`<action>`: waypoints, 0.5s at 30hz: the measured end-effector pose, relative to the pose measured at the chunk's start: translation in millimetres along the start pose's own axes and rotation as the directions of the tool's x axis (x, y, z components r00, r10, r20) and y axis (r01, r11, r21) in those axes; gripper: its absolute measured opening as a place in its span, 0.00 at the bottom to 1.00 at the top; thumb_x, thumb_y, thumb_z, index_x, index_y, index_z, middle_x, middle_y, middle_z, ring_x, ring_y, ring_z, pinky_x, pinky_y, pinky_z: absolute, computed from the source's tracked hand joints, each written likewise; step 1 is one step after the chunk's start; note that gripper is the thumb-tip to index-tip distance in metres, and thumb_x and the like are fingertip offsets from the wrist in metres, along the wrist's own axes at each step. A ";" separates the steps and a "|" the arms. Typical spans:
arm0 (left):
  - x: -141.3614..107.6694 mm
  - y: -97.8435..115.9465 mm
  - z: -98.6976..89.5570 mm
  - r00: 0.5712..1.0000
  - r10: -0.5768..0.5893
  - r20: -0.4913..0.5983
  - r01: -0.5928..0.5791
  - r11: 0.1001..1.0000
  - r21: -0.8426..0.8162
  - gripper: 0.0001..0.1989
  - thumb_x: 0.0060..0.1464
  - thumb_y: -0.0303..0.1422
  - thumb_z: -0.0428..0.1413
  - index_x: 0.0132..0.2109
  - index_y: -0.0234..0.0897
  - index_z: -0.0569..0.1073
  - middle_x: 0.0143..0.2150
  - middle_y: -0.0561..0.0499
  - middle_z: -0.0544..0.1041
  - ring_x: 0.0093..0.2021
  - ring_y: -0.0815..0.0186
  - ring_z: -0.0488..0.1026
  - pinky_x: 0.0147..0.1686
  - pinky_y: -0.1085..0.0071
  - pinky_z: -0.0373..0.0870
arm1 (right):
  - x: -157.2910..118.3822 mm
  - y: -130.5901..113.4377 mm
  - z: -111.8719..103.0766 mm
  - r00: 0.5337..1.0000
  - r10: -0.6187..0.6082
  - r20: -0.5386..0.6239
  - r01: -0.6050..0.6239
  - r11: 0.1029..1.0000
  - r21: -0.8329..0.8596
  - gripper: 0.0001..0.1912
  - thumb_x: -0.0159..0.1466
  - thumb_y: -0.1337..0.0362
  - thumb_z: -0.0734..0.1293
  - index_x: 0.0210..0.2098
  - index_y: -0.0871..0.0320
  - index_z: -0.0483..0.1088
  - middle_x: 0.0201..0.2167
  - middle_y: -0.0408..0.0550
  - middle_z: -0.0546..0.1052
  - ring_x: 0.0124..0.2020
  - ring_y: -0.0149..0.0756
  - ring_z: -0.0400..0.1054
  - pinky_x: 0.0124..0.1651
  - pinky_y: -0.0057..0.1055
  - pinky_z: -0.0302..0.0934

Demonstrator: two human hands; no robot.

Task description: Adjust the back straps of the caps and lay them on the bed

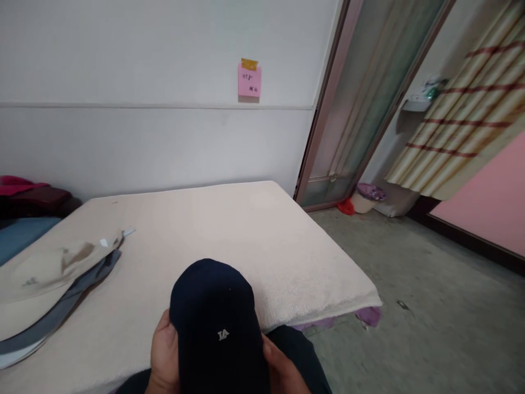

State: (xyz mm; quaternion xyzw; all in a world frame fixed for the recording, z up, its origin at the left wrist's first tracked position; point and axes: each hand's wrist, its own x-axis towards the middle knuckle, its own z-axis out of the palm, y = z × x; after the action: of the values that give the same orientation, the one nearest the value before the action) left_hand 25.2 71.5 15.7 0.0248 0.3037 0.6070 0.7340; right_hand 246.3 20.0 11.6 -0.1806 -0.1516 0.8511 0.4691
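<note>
A dark navy cap (pixel 217 306) with a small white letter logo is at the bottom centre, its rounded crown pointing away from me. My left hand (pixel 164 353) grips its left side, with the fingers partly hidden behind it. On the right edge of the cap, my right hand (pixel 283 365) holds on, its other fingers out of sight beneath. The lower part of the cap runs out of the frame. Several caps lie stacked at the left, a beige one (pixel 39 273) on top and a grey one (pixel 77 295) under it.
The caps rest on a bed with a cream cover (pixel 197 224). Folded cloths (pixel 35 200) are at the far left. A pink note (pixel 249 81) is taped to the white wall. Beyond the bed's right edge are grey floor, a lined bin (pixel 365 201) and a striped curtain (pixel 463 109).
</note>
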 end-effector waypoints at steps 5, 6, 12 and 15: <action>12.3 13.6 15.0 0.996 -0.031 0.081 0.032 0.999 -0.004 0.19 0.59 0.31 0.44 0.40 0.42 0.81 0.37 0.51 0.85 0.44 0.60 0.79 0.60 0.60 0.60 | -3.5 -1.3 7.0 0.999 -0.012 0.045 0.015 0.997 -0.075 0.24 0.52 0.57 0.73 0.47 0.57 0.74 0.44 0.54 0.79 0.46 0.49 0.73 0.53 0.44 0.60; 17.3 12.9 18.4 0.996 -0.023 0.085 0.022 1.000 0.017 0.18 0.59 0.32 0.45 0.40 0.42 0.81 0.37 0.51 0.84 0.44 0.60 0.80 0.60 0.60 0.61 | -2.2 -5.6 6.1 0.999 -0.029 0.017 0.030 0.997 -0.074 0.25 0.52 0.57 0.73 0.48 0.57 0.73 0.46 0.54 0.78 0.47 0.49 0.72 0.53 0.44 0.60; 59.5 -11.6 24.0 1.000 -0.027 0.012 0.025 0.986 0.167 0.16 0.61 0.31 0.46 0.44 0.34 0.78 0.41 0.43 0.83 0.48 0.57 0.77 0.56 0.59 0.66 | 32.5 -61.9 -20.7 0.979 -0.167 -0.114 0.145 0.974 -0.176 0.21 0.57 0.62 0.72 0.50 0.56 0.72 0.49 0.55 0.76 0.47 0.43 0.72 0.51 0.38 0.62; 74.8 -26.4 10.6 0.998 -0.014 -0.059 0.029 0.965 0.260 0.11 0.58 0.31 0.53 0.38 0.28 0.78 0.41 0.36 0.82 0.43 0.53 0.79 0.48 0.59 0.73 | 71.4 -109.2 -34.1 0.964 -0.253 -0.077 0.222 0.933 -0.284 0.20 0.56 0.64 0.72 0.48 0.57 0.72 0.49 0.54 0.77 0.46 0.39 0.73 0.51 0.35 0.63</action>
State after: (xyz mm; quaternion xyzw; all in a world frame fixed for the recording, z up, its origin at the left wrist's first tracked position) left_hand 59.3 135.9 -17.4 0.1003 0.4019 0.5543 0.7219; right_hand 307.5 140.0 16.1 -0.2713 -0.2615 0.7475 0.5470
